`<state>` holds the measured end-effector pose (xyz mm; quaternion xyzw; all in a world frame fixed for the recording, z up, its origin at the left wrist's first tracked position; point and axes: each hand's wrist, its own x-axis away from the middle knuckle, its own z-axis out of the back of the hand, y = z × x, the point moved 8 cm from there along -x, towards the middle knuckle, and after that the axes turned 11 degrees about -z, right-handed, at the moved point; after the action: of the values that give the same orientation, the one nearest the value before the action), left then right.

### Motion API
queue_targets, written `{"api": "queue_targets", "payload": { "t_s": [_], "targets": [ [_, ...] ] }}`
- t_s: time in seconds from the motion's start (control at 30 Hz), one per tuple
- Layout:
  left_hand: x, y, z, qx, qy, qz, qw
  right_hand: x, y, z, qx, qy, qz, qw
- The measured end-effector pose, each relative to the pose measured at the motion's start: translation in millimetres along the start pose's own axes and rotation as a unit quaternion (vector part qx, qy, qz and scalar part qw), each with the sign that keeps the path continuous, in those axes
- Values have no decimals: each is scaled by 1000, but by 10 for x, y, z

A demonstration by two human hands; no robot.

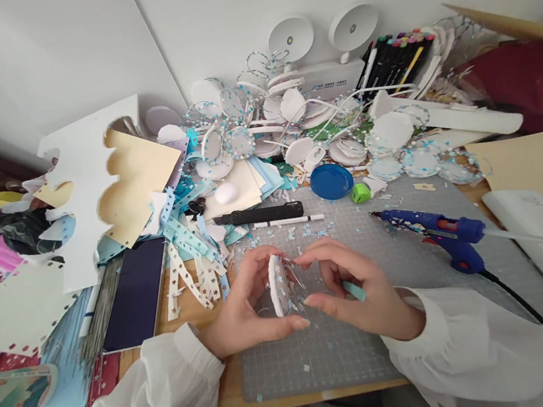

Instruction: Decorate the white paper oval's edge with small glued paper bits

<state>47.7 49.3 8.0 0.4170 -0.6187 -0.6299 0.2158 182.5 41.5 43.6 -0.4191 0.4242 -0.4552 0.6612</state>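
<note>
My left hand (258, 303) is closed around the edge of a white round foam-like disc (278, 287), which stands on edge above the cutting mat (325, 368). Thin silvery wire with small blue and white bits (292, 274) runs along the disc's right face. The index fingertip of my right hand (350, 280) is at the wire's upper part, with the thumb below and apart from it. Curled fingers of that hand keep a small teal piece (353, 291) against the palm; its kind is mostly hidden.
A blue glue gun (436, 227) with a cord lies at right. Beyond my hands are a black cutter-like tool (265, 214), a white pen (289, 221), a blue lid (332, 181) and heaped white discs (293, 105). Star-punched strips (188, 276) and a phone (135, 293) lie left.
</note>
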Motion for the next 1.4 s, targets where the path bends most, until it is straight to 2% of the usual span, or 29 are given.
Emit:
{"api": "queue_targets", "payload": {
  "t_s": [0.23,0.37,0.53,0.77,0.87,1.13,1.4],
  "targets": [
    [4,27,3,0,3,-26,1000,1,61,21,22,25,-17,999],
    [12,41,5,2,6,-39,999,5,3,-13,39,11,20,999],
    [29,-18,-4,47,4,6,999,33,-105,-24,40,-18,67,997],
    [-19,3,-83,152,-23,63,986,64,-181,-1,37,-24,120,992],
    [-23,-5,-80,166,-23,81,982,82,-210,-16,32,-30,145,988],
    [15,-98,-102,205,-49,106,972,89,-268,-15,45,-23,171,984],
    [54,-125,-160,292,-45,143,945,138,-249,-83,54,-66,199,976]
  ]
}}
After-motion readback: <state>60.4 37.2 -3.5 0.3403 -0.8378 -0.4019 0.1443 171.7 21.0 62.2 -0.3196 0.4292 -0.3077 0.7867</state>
